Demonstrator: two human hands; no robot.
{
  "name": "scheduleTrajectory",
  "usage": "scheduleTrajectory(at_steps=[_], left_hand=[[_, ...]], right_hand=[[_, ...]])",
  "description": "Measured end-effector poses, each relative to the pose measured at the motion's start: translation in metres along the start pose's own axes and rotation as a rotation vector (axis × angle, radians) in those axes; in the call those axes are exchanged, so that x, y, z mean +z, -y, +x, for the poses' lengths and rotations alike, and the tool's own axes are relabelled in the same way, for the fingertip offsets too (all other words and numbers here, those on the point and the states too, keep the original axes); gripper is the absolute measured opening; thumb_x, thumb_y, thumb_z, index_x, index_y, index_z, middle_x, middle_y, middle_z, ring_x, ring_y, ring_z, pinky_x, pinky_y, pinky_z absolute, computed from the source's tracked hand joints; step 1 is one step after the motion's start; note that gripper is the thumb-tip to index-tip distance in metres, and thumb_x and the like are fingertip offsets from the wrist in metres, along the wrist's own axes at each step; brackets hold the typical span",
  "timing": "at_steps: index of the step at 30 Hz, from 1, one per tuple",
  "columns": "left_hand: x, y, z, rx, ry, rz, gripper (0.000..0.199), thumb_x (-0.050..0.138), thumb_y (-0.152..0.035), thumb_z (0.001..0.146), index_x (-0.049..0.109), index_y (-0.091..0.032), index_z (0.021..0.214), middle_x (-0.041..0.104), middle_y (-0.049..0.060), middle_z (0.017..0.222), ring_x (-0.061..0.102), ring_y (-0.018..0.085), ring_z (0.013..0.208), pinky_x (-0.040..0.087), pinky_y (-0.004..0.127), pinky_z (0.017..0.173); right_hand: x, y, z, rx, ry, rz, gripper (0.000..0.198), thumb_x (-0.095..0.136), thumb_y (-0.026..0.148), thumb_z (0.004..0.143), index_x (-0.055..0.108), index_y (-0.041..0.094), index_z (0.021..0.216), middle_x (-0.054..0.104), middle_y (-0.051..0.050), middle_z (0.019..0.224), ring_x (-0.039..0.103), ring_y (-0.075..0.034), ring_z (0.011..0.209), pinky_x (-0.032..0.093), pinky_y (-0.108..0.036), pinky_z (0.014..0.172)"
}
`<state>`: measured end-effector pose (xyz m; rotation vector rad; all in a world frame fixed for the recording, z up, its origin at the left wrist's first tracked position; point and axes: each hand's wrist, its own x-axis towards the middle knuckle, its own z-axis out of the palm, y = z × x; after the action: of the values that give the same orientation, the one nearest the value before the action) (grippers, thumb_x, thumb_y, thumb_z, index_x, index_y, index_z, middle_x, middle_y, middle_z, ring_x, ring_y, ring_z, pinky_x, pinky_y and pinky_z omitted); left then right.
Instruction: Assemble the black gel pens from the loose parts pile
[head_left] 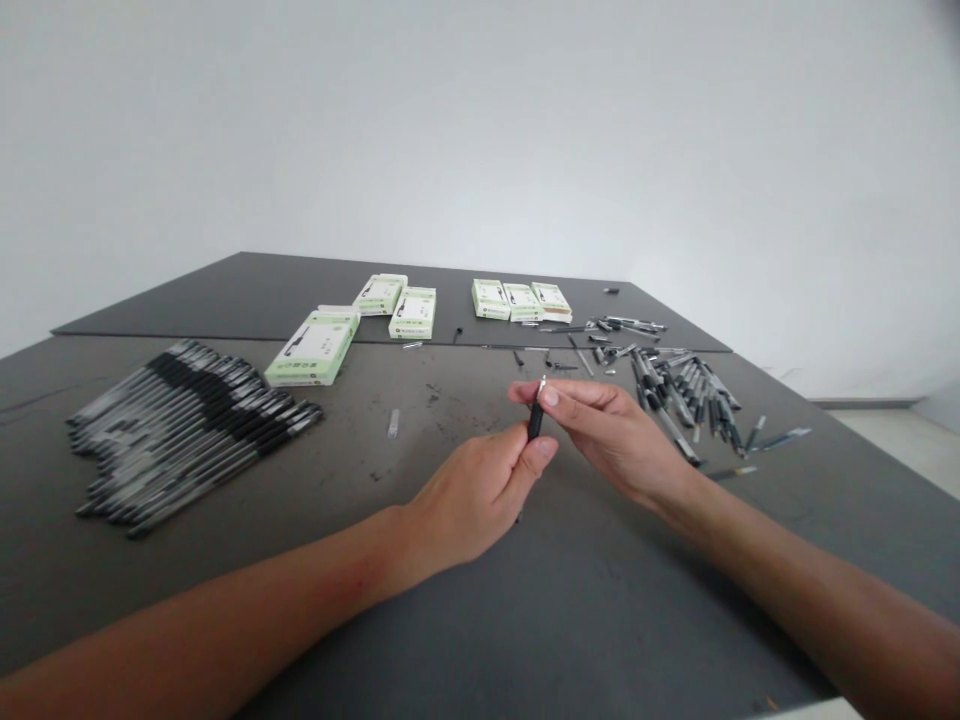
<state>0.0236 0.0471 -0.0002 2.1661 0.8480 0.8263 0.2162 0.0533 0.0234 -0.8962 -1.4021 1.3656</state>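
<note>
Gel pen, probably light, stiff; left hand clasps its black grip, likely surest hold; right hand, beyond, pinches tip.

Pens left; pen parts right

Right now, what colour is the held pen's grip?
The grip is black; the head view shows it.

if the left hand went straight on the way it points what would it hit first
Probably the right hand, whose fingers are at the tip of the black pen that the left hand grips, though depth is hard to judge from one view.
</note>
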Motion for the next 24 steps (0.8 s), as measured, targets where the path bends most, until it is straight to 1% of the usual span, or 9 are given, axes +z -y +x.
scheduleTrajectory(at_steps=[3, 5, 7, 9, 11, 12, 14, 17, 24], left_hand=[[0.001, 0.001, 0.000, 0.011, 0.000, 0.020, 0.038, 0.036, -0.044, 0.114, 0.043, -0.024, 0.082, 0.048, -0.004, 0.070, 0.047, 0.016, 0.061, 0.030, 0.031, 0.062], [0.001, 0.001, 0.000, 0.024, 0.002, 0.033, 0.039, 0.037, -0.045, 0.114, 0.042, -0.024, 0.081, 0.048, -0.005, 0.069, 0.046, 0.016, 0.061, 0.029, 0.031, 0.062], [0.001, 0.001, -0.001, 0.013, -0.004, 0.031, 0.039, 0.036, -0.045, 0.114, 0.043, -0.024, 0.082, 0.049, -0.004, 0.069, 0.048, 0.017, 0.062, 0.030, 0.031, 0.062], [0.001, 0.000, -0.001, -0.018, -0.021, 0.016, 0.040, 0.033, -0.047, 0.114, 0.046, -0.024, 0.084, 0.051, -0.003, 0.070, 0.051, 0.018, 0.064, 0.032, 0.031, 0.063], [0.000, -0.001, -0.001, -0.035, -0.040, 0.005, 0.042, 0.032, -0.049, 0.114, 0.046, -0.024, 0.084, 0.051, -0.003, 0.069, 0.052, 0.018, 0.063, 0.032, 0.031, 0.062], [0.000, -0.001, -0.001, -0.032, -0.044, 0.002, 0.042, 0.032, -0.049, 0.114, 0.046, -0.024, 0.083, 0.051, -0.004, 0.069, 0.051, 0.017, 0.063, 0.033, 0.031, 0.062], [0.000, -0.001, -0.001, -0.015, -0.038, -0.001, 0.043, 0.032, -0.048, 0.115, 0.045, -0.024, 0.082, 0.050, -0.004, 0.069, 0.050, 0.017, 0.062, 0.033, 0.031, 0.061], [-0.001, -0.001, 0.000, -0.007, -0.036, 0.004, 0.042, 0.033, -0.047, 0.114, 0.045, -0.024, 0.082, 0.051, -0.004, 0.069, 0.051, 0.017, 0.063, 0.033, 0.031, 0.062], [-0.002, -0.002, 0.000, -0.026, -0.022, 0.031, 0.041, 0.033, -0.047, 0.114, 0.044, -0.024, 0.081, 0.050, -0.004, 0.069, 0.051, 0.017, 0.062, 0.034, 0.031, 0.062]], right_hand=[[0.000, -0.002, 0.000, 0.023, -0.061, -0.041, 0.015, 0.086, 0.044, 0.088, 0.088, 0.032, 0.098, 0.084, -0.001, 0.108, 0.071, -0.021, 0.110, 0.049, -0.038, 0.107], [0.003, -0.001, -0.001, 0.011, -0.073, -0.020, 0.014, 0.089, 0.042, 0.085, 0.087, 0.031, 0.091, 0.083, 0.000, 0.099, 0.071, -0.020, 0.105, 0.050, -0.036, 0.104], [0.008, 0.002, -0.003, -0.008, -0.039, 0.041, 0.020, 0.082, 0.049, 0.091, 0.086, 0.031, 0.097, 0.083, -0.001, 0.104, 0.071, -0.021, 0.109, 0.049, -0.037, 0.107], [0.011, 0.005, -0.004, -0.002, 0.039, 0.109, 0.032, 0.068, 0.056, 0.101, 0.085, 0.032, 0.114, 0.081, -0.004, 0.123, 0.069, -0.022, 0.120, 0.048, -0.039, 0.111], [0.013, 0.007, -0.004, 0.011, 0.104, 0.135, 0.036, 0.061, 0.054, 0.105, 0.082, 0.032, 0.124, 0.076, -0.005, 0.138, 0.066, -0.023, 0.130, 0.046, -0.042, 0.115], [0.012, 0.008, -0.004, 0.011, 0.112, 0.129, 0.033, 0.063, 0.052, 0.104, 0.082, 0.032, 0.124, 0.075, -0.004, 0.140, 0.065, -0.024, 0.132, 0.045, -0.042, 0.116], [0.009, 0.007, -0.003, 0.000, 0.084, 0.083, 0.027, 0.071, 0.047, 0.101, 0.084, 0.032, 0.118, 0.077, -0.004, 0.137, 0.065, -0.024, 0.132, 0.043, -0.044, 0.120], [0.003, 0.005, -0.001, -0.010, 0.011, 0.008, 0.024, 0.078, 0.046, 0.095, 0.086, 0.032, 0.112, 0.081, -0.003, 0.128, 0.067, -0.025, 0.130, 0.041, -0.046, 0.122], [-0.001, 0.006, 0.000, -0.043, -0.030, -0.058, 0.020, 0.082, 0.046, 0.091, 0.088, 0.032, 0.104, 0.083, -0.004, 0.119, 0.071, -0.025, 0.121, 0.046, -0.046, 0.118]])
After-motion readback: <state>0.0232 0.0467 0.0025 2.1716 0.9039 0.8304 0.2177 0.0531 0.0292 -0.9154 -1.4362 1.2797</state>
